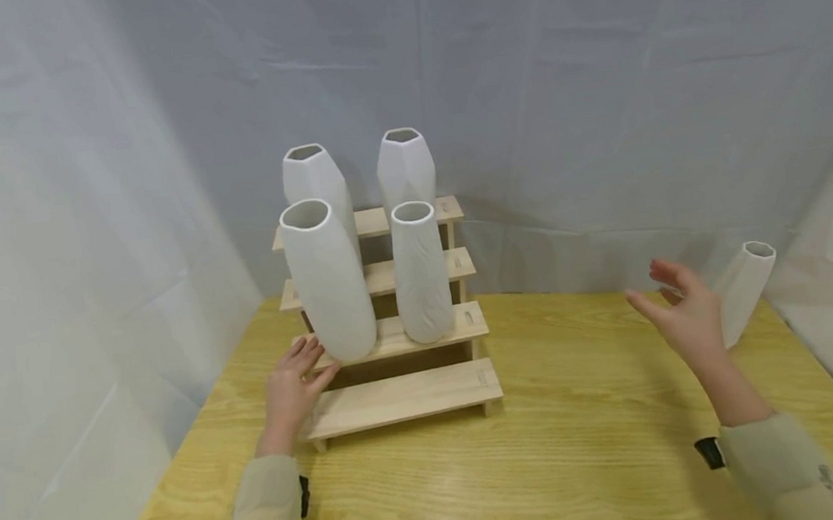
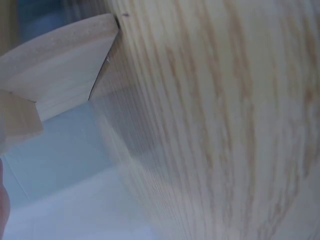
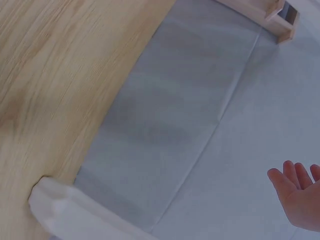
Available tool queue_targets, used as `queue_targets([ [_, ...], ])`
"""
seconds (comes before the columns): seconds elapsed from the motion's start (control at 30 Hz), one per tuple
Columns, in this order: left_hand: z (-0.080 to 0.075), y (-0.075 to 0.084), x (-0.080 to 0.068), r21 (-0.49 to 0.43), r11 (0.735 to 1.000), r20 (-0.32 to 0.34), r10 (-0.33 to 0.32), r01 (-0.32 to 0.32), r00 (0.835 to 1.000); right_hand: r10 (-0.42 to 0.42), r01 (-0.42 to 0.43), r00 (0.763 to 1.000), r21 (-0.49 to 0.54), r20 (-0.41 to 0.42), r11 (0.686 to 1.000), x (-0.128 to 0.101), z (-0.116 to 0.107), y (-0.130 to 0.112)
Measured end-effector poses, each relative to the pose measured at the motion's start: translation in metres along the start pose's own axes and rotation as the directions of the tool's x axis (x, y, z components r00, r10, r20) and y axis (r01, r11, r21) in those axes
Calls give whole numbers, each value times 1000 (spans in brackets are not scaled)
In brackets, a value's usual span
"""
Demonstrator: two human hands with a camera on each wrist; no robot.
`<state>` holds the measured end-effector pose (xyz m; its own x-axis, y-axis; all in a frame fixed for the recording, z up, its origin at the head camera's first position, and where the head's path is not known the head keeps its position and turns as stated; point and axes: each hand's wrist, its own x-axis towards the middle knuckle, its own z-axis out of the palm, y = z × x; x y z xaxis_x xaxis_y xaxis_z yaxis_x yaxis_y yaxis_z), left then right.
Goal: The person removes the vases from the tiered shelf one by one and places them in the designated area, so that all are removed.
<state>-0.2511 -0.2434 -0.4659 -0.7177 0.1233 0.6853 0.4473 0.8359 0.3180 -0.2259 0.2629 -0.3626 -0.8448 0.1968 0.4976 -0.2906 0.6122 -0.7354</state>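
Note:
My left hand is at the left end of a four-tier wooden display stand, its fingers by the base of a smooth white vase. Only a sliver of that hand shows in the left wrist view, beside the stand's wooden end. To the right of the smooth vase, on the same tier, stands a narrower textured vase. My right hand is raised with nothing in it, thumb and fingers spread apart. Just right of it, overlapped by the hand, a slim white vase stands on the table.
Two faceted white vases, one left and one right, stand at the back of the stand, partly hidden by the front pair. The yellow wood-grain table ends at a grey-white sheet behind and at both sides.

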Motion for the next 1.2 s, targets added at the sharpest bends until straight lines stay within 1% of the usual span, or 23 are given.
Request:
queue_targets([
  [0.07, 0, 0, 0, 0, 1000, -1, -3, 3, 1000, -33, 33, 999, 8, 4, 999, 0, 5, -3],
  [0.17, 0, 0, 0, -1, 1000, -1, -4, 4, 1000, -62, 61, 998, 29, 23, 998, 0, 12, -8],
  [0.53, -1, 0, 1, -26, 1000, 0, -9, 9, 1000, -116, 105, 987, 95, 114, 990, -2, 35, -24],
  [0.77, 0, -1, 2, -20, 1000, -14, 9, -9, 1000, -164, 145, 979, 160, 117, 976, -3, 49, -32],
  [0.97, 0, -1, 1, -14, 999, -28, 33, -33, 999, -189, 167, 972, 159, 137, 973, -4, 61, -41],
  [1.1, 0, 0, 1, -18, 998, -45, 51, -52, 998, -213, 186, 967, 181, 140, 966, -5, 69, -47],
  [1.2, 0, 0, 1, -16, 998, -48, 52, -53, 998, -230, 201, 963, 194, 139, 960, -6, 75, -50],
])
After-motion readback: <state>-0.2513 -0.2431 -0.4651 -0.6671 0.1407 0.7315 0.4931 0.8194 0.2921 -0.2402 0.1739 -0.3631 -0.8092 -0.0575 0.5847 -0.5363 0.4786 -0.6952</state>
